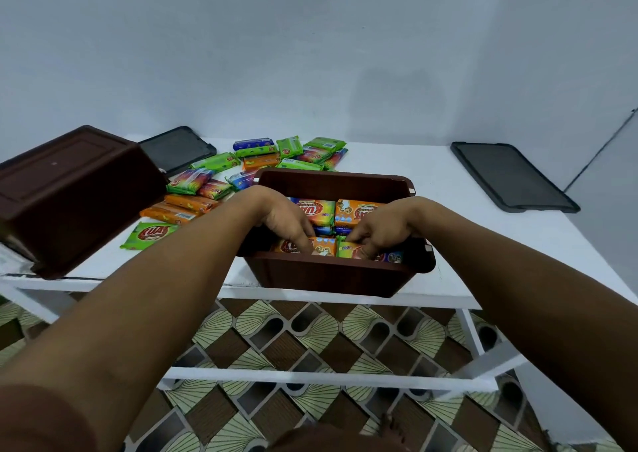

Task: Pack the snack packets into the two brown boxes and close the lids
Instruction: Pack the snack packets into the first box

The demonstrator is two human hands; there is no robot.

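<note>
An open brown box (331, 274) stands at the front edge of the white table (448, 182), with several snack packets (355, 211) packed inside. Both my hands reach into its near side. My left hand (288, 224) presses its fingers onto an orange packet (322, 246) by the near wall. My right hand (378, 232) has its fingers curled on a green and orange packet (348, 249) beside it. A second brown box (74, 196) lies tipped at the left, bottom showing. Loose packets (262, 161) lie scattered behind and left of the open box.
Two dark lids lie flat on the table, one at the back left (176, 149) and one at the far right (511, 175). A single green packet (150, 234) lies near the front edge. Patterned floor (310, 334) shows below the table frame.
</note>
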